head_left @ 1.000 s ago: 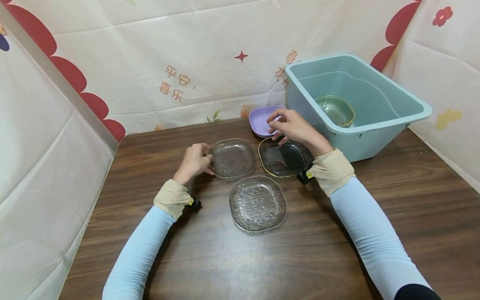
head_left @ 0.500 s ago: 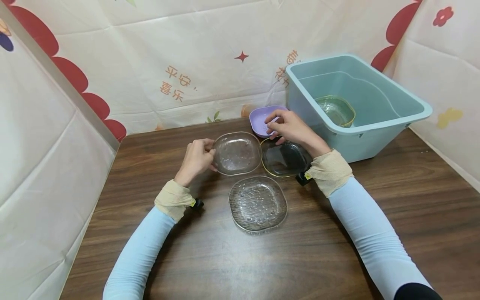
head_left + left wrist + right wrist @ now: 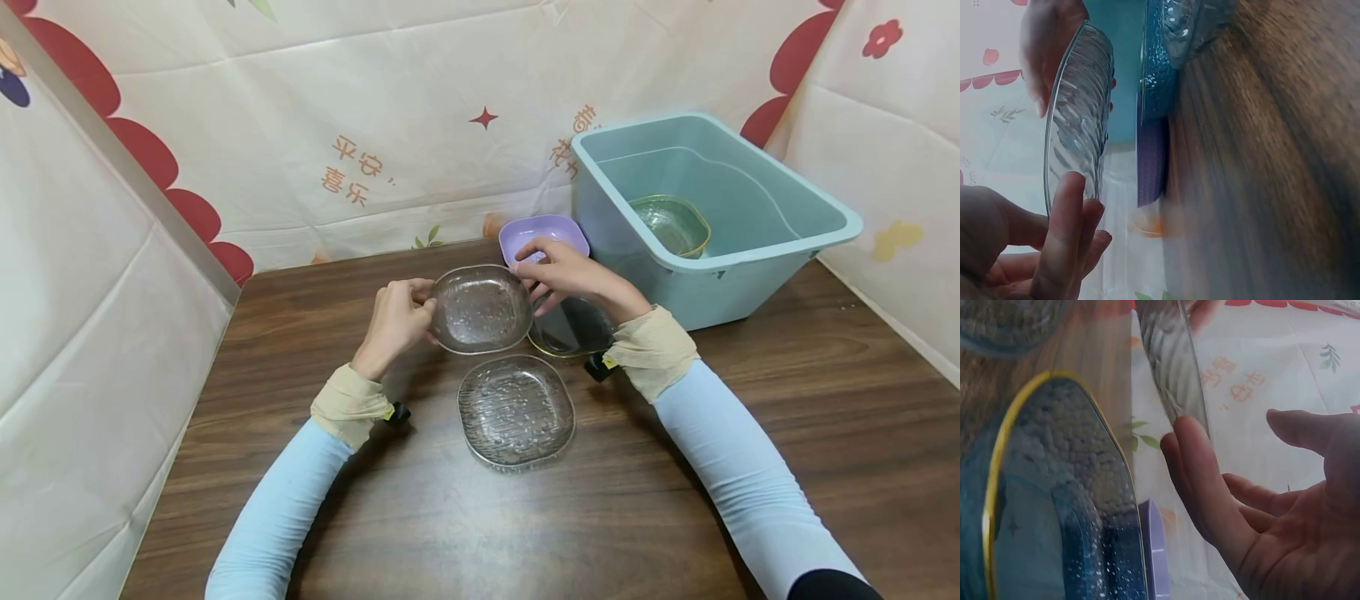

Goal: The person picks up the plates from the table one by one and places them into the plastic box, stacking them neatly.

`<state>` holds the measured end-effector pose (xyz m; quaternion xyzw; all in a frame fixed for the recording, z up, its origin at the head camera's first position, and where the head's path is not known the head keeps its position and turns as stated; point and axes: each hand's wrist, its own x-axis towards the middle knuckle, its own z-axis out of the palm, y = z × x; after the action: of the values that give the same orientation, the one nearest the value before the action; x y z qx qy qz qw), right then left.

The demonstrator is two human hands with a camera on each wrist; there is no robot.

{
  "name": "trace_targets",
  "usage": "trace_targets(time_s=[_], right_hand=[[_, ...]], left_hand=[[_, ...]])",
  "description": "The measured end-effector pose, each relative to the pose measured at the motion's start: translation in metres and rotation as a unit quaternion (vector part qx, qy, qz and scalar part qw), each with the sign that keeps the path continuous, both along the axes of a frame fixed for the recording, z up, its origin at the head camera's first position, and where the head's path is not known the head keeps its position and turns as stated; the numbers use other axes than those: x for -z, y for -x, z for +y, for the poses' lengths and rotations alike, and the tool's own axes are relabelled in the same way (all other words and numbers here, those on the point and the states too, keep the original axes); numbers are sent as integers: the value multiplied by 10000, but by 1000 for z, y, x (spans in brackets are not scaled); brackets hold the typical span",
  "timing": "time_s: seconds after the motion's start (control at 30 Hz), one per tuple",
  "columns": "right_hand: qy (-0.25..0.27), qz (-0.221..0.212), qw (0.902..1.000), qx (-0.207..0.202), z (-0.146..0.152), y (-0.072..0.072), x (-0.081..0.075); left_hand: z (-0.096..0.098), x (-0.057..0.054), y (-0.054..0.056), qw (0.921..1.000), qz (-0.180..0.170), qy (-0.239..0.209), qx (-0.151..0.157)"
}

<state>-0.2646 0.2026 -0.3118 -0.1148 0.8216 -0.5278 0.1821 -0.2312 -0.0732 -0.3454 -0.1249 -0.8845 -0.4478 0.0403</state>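
Observation:
My left hand (image 3: 396, 323) pinches the left rim of a clear ribbed glass dish (image 3: 482, 308). The left wrist view has this dish (image 3: 1082, 106) raised off the tabletop, fingers beneath it. At its right end is my right hand (image 3: 573, 271); in the right wrist view two fingertips (image 3: 1190, 434) meet the dish's edge while the thumb stands away from it. Under the right hand lies a dark glass dish with a gold rim (image 3: 573, 329), partly covered. Another clear textured glass dish (image 3: 516, 408) lies nearer on the table.
Behind the right hand sits a purple dish (image 3: 551, 229) by the back wall. A light blue tub (image 3: 727, 292) stands at the right, with a green gold-rimmed glass dish (image 3: 675, 225) inside. Printed cloth (image 3: 450, 183) closes off the back and sides of the wooden table (image 3: 465, 533).
The left hand has lifted the clear dish off the table and shifted it slightly right. My right hand has come left and down to the dish's right edge.

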Motion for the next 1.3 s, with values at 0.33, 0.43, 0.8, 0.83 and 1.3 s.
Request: trace_targets(time_s=[0.33, 0.43, 0.8, 0.83, 1.3], right_hand=[[39, 35, 9989, -455, -7, -6, 6], [53, 28, 9987, -499, -8, -7, 7], [290, -135, 9979, -559, -11, -5, 11], [301, -132, 9980, -540, -12, -5, 11], [365, 0, 9988, -332, -12, -9, 5]], left_hand=[[5, -2, -3, 9991, 9, -430, -4], [6, -3, -4, 9990, 84, -446, -26], [7, -6, -6, 9965, -233, -806, 2], [7, -7, -6, 9963, -247, -825, -2], [9, -6, -7, 9937, -232, -1091, 74]])
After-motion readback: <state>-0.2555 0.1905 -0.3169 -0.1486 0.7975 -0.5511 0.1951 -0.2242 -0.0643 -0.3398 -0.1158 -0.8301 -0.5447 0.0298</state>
